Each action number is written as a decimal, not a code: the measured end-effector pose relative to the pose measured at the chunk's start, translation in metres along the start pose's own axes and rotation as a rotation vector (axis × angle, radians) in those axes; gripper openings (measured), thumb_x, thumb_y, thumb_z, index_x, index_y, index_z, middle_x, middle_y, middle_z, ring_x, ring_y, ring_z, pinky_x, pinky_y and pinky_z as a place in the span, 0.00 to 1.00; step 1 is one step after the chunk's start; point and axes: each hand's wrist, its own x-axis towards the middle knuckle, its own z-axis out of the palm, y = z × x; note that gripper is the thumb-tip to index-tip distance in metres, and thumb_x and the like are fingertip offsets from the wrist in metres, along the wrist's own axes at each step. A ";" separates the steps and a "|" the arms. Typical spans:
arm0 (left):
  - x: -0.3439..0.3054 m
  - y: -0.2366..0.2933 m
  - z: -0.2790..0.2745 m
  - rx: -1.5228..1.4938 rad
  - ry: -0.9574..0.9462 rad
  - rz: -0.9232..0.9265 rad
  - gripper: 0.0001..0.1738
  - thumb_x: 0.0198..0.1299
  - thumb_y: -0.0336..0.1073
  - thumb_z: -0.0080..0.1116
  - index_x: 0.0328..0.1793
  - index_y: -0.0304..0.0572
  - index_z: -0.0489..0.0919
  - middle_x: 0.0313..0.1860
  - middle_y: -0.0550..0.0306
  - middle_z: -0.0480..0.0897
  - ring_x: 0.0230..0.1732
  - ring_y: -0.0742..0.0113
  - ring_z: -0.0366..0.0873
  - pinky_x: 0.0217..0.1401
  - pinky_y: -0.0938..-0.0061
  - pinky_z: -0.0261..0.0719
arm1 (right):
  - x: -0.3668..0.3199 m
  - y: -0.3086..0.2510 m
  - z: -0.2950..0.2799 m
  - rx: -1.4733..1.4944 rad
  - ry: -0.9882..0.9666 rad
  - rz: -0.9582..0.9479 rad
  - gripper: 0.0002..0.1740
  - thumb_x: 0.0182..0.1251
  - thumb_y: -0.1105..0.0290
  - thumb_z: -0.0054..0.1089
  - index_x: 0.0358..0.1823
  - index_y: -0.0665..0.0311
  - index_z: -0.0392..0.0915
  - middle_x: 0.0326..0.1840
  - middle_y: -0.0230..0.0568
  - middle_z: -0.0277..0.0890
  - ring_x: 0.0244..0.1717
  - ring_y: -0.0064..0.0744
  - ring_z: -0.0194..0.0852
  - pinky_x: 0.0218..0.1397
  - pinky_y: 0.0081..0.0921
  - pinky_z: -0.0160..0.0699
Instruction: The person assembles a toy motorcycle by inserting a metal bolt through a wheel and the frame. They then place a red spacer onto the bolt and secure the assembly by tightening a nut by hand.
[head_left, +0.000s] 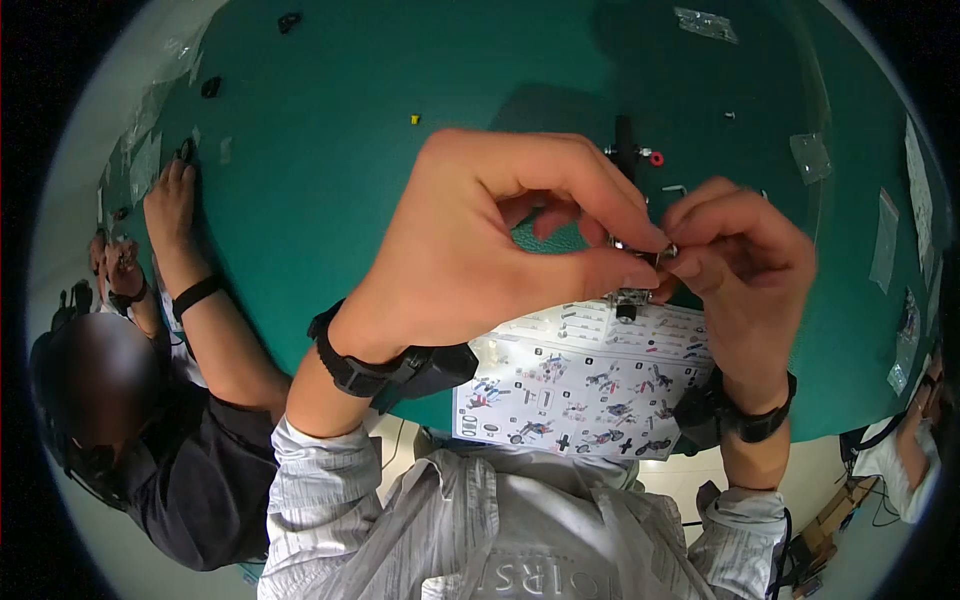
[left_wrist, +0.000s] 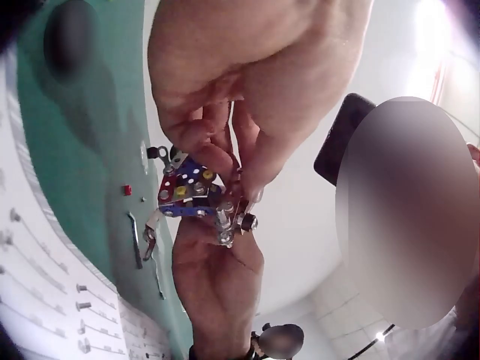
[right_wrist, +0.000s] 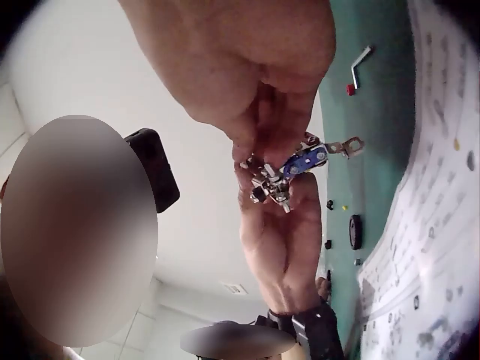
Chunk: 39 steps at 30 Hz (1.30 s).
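Note:
Both hands meet over the sheet, working on a small model of perforated metal strips (left_wrist: 187,187), blue and red with yellow dots and silver bolts. My left hand (head_left: 490,230) pinches it between thumb and index finger. Opposite, the fingers of my right hand (head_left: 750,250) pinch a small silver fastener (head_left: 671,251) at the model's end; its exact kind I cannot tell. In the right wrist view the model's blue strip (right_wrist: 307,160) and a silver bracket (right_wrist: 346,148) stick out beside the fingers. Fingers hide part of the model.
A printed instruction sheet (head_left: 580,390) lies at the table's near edge. Beyond the hands are an L-shaped hex key (right_wrist: 360,67), a black part (head_left: 625,135) with a red ring (head_left: 657,159), a yellow piece (head_left: 415,119) and plastic bags (head_left: 810,158). Another person's arm (head_left: 225,340) rests at left.

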 end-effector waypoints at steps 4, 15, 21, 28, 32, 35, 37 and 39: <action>0.000 0.006 0.008 0.048 0.097 -0.093 0.18 0.48 0.16 0.75 0.45 0.31 0.82 0.43 0.49 0.87 0.42 0.70 0.84 0.46 0.78 0.79 | 0.000 -0.007 0.004 -0.190 0.044 -0.025 0.07 0.66 0.78 0.67 0.41 0.74 0.79 0.40 0.45 0.76 0.34 0.26 0.79 0.35 0.22 0.85; -0.001 0.001 0.009 0.028 0.119 -0.104 0.14 0.50 0.18 0.75 0.42 0.29 0.82 0.39 0.47 0.86 0.39 0.66 0.85 0.43 0.75 0.83 | 0.000 -0.002 0.005 -0.228 0.046 -0.110 0.08 0.59 0.86 0.70 0.38 0.75 0.80 0.41 0.48 0.79 0.37 0.27 0.79 0.37 0.23 0.83; -0.001 0.002 0.004 -0.030 0.020 -0.055 0.13 0.50 0.18 0.75 0.40 0.29 0.82 0.38 0.48 0.84 0.39 0.65 0.82 0.43 0.75 0.82 | 0.003 0.002 -0.001 -0.220 -0.098 -0.187 0.09 0.57 0.81 0.74 0.36 0.72 0.80 0.37 0.45 0.79 0.35 0.25 0.77 0.36 0.19 0.76; -0.001 0.007 0.005 -0.103 0.064 -0.120 0.13 0.51 0.19 0.75 0.41 0.28 0.83 0.41 0.46 0.84 0.44 0.63 0.82 0.48 0.72 0.80 | 0.005 -0.004 0.006 -0.087 0.047 -0.010 0.12 0.53 0.80 0.78 0.35 0.71 0.81 0.36 0.44 0.79 0.34 0.25 0.77 0.34 0.19 0.77; 0.000 0.007 0.003 -0.120 0.047 -0.070 0.13 0.51 0.17 0.73 0.43 0.28 0.83 0.42 0.45 0.84 0.44 0.62 0.82 0.49 0.71 0.80 | 0.005 -0.006 0.004 -0.081 0.083 0.010 0.14 0.50 0.80 0.80 0.34 0.71 0.81 0.36 0.44 0.79 0.33 0.26 0.78 0.32 0.20 0.81; -0.001 0.007 0.005 -0.139 0.019 -0.080 0.12 0.50 0.17 0.72 0.42 0.27 0.84 0.42 0.44 0.84 0.44 0.61 0.83 0.49 0.71 0.81 | 0.005 -0.006 0.001 -0.086 0.027 -0.011 0.14 0.47 0.79 0.82 0.31 0.70 0.81 0.35 0.43 0.79 0.33 0.26 0.79 0.32 0.20 0.81; 0.000 0.007 0.003 -0.168 -0.020 -0.103 0.11 0.50 0.17 0.73 0.40 0.27 0.84 0.42 0.44 0.85 0.44 0.61 0.83 0.48 0.70 0.81 | 0.007 -0.005 -0.006 -0.081 -0.069 -0.050 0.13 0.47 0.82 0.80 0.32 0.72 0.82 0.36 0.45 0.80 0.34 0.28 0.80 0.35 0.20 0.82; 0.002 0.006 0.003 -0.190 -0.032 -0.101 0.10 0.50 0.18 0.74 0.38 0.27 0.84 0.41 0.44 0.85 0.43 0.61 0.83 0.48 0.71 0.81 | 0.009 -0.004 -0.014 -0.069 -0.203 -0.098 0.12 0.49 0.89 0.76 0.36 0.77 0.84 0.38 0.49 0.82 0.37 0.33 0.84 0.40 0.22 0.86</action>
